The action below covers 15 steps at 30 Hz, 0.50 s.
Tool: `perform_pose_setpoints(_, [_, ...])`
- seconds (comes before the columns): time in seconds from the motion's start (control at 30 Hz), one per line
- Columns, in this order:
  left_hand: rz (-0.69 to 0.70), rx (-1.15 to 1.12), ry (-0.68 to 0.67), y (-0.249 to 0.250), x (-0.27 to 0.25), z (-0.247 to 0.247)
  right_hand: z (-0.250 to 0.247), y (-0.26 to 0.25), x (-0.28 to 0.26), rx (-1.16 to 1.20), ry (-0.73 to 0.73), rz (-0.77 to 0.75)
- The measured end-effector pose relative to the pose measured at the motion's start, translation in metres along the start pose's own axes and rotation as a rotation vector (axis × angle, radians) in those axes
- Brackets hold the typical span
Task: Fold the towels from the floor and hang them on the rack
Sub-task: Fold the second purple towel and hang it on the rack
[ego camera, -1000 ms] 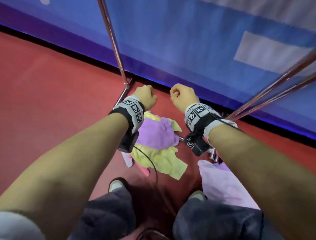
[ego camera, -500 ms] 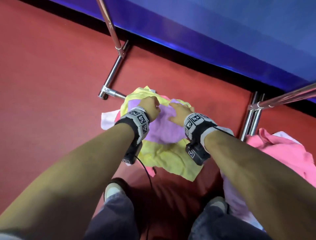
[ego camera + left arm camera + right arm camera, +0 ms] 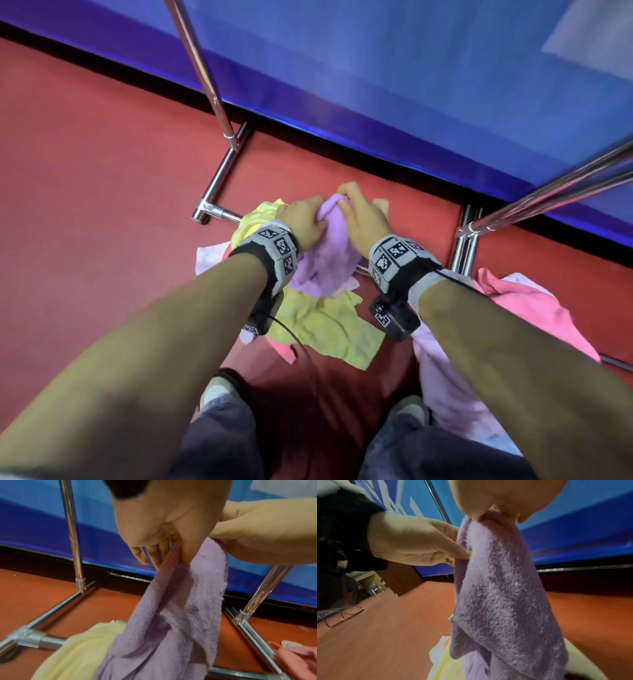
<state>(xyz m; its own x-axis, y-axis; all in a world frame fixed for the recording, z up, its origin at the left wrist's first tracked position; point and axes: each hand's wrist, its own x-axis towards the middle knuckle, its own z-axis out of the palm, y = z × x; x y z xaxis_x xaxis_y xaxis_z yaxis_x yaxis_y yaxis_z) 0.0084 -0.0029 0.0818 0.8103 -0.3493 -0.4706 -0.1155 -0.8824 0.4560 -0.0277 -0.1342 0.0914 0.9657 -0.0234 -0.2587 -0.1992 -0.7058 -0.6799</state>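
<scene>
Purple towel (image 3: 323,260) now apparently lifted, pinched.

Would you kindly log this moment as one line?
left hand: grips purple towel | right hand: grips it | yellow towel: on floor

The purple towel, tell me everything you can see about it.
The purple towel is a fluffy terry cloth, crumpled rather than folded. The left hand and the right hand pinch its top edge close together, so it hangs in loose folds. Its lower end still rests on the yellow towel in the pile on the red floor, between the rack's metal base bars.
</scene>
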Motion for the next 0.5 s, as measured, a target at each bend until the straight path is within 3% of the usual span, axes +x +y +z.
perform_pose_setpoints(0.17, [0.071, -0.020, 0.131, 0.049, -0.043, -0.057, -0.065, -0.041, -0.026, -0.079, 0.098, -0.020])
perform_pose_setpoints(0.3, [0.102, -0.236, 0.311, 0.093, -0.087, -0.103, -0.120, -0.073, -0.059, -0.232, 0.125, -0.099])
perform_pose_setpoints(0.5, [0.203, -0.163, 0.513, 0.146, -0.142, -0.168, -0.197, -0.117, -0.108, -0.129, 0.442, -0.137])
